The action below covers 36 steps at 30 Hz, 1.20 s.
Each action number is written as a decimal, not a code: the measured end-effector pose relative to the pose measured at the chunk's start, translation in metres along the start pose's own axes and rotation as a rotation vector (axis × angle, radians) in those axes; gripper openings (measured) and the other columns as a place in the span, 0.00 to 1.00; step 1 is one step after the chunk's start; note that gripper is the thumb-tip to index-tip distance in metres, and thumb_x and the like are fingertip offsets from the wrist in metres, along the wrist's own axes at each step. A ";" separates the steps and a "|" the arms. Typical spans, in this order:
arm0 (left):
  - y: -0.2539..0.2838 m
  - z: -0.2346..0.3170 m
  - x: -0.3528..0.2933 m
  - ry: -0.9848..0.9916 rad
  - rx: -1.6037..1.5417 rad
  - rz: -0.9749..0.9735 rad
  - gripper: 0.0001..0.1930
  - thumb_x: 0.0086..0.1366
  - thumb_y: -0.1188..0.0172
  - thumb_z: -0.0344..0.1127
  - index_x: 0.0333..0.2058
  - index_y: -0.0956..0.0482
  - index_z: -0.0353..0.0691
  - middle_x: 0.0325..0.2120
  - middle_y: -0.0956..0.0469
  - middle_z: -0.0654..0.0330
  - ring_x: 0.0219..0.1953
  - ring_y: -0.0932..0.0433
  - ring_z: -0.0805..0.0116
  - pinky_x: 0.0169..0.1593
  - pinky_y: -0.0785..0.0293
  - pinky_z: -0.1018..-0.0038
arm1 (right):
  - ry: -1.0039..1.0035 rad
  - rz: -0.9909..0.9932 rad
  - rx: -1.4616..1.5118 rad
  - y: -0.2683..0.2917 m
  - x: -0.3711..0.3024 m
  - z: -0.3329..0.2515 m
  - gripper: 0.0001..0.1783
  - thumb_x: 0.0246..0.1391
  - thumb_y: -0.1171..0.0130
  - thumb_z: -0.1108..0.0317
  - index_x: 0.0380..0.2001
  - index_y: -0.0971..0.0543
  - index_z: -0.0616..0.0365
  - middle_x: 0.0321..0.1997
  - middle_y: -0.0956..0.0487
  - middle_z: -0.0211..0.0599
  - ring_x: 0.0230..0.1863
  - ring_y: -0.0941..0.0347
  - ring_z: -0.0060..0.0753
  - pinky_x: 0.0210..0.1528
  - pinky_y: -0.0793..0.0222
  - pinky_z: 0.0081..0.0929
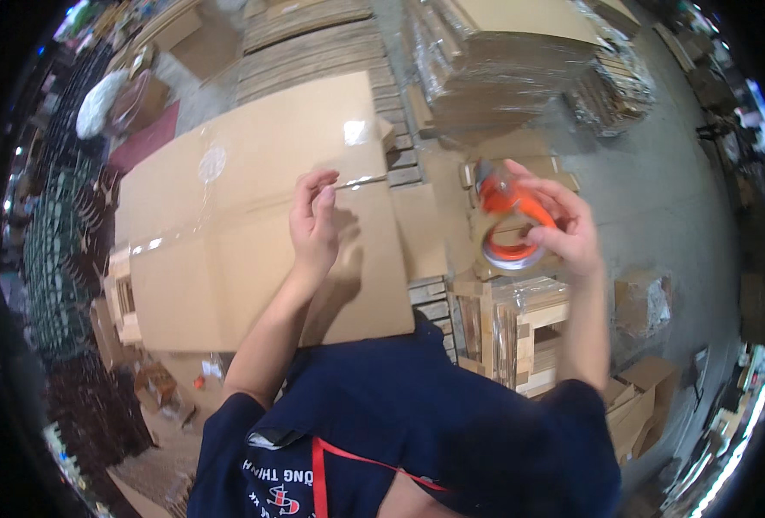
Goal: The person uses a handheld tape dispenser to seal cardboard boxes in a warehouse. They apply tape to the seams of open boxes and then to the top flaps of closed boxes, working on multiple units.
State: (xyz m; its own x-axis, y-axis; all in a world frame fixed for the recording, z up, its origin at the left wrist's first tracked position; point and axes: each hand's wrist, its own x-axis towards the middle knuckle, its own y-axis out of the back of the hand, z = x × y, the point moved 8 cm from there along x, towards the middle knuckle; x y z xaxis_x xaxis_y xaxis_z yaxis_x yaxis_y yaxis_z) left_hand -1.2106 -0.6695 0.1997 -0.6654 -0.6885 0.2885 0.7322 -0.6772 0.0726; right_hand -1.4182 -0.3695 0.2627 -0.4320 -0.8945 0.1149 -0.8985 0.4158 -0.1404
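Observation:
A large flat cardboard box [253,276] lies in front of me, with clear tape along its middle seam. Over its right part hovers my left hand [315,220], fingers loosely curled and apart from the thumb, with nothing seen in it. Its shadow falls on the cardboard. Out to the right, beyond the box's edge, my right hand [563,224] grips an orange tape dispenser [520,207] with a tape roll at its lower end. The dispenser is slightly blurred.
Wrapped stacks of flat cardboard [503,86] stand at the far right. Wooden pallets [313,43] lie beyond the box. Wooden frames [520,337] are at my right side, near an open carton [645,406]. Dark and green stacked goods [54,250] line the left.

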 end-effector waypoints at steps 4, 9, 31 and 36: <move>-0.044 0.060 0.021 -0.089 -0.163 -0.096 0.13 0.80 0.44 0.30 0.58 0.21 0.33 0.56 0.20 0.54 0.62 0.23 0.63 0.70 0.31 0.65 | 0.162 0.752 0.677 -0.004 -0.024 0.058 0.34 0.67 0.40 0.45 0.67 0.22 0.58 0.57 0.15 0.43 0.52 0.15 0.38 0.52 0.17 0.38; -0.096 0.166 0.031 -0.420 -0.044 -0.387 0.19 0.70 0.32 0.29 0.58 0.19 0.33 0.58 0.21 0.51 0.64 0.24 0.56 0.71 0.32 0.61 | 0.116 0.673 0.723 -0.065 -0.008 0.051 0.36 0.72 0.52 0.39 0.65 0.21 0.57 0.59 0.15 0.42 0.57 0.16 0.39 0.57 0.19 0.40; -0.075 0.201 0.013 -0.429 0.173 -0.765 0.21 0.56 0.17 0.32 0.48 0.13 0.38 0.51 0.15 0.56 0.51 0.15 0.56 0.57 0.19 0.65 | 0.004 0.399 0.708 -0.160 -0.031 0.035 0.56 0.53 0.38 0.41 0.80 0.38 0.62 0.73 0.26 0.53 0.69 0.23 0.47 0.70 0.25 0.44; -0.063 0.208 0.014 -0.412 0.249 -0.693 0.18 0.55 0.18 0.31 0.44 0.12 0.38 0.39 0.15 0.58 0.46 0.14 0.58 0.53 0.19 0.65 | -0.009 0.349 0.787 -0.175 -0.029 0.044 0.55 0.54 0.38 0.43 0.80 0.38 0.62 0.71 0.25 0.53 0.68 0.23 0.46 0.69 0.25 0.44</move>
State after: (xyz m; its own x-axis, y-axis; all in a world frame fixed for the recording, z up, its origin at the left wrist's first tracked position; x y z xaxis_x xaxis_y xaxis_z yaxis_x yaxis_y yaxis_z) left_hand -1.2355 -0.5827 0.3977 -0.9053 0.0443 0.4225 0.2202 -0.8016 0.5559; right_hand -1.2450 -0.4233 0.2401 -0.6695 -0.7396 -0.0689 -0.3980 0.4356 -0.8074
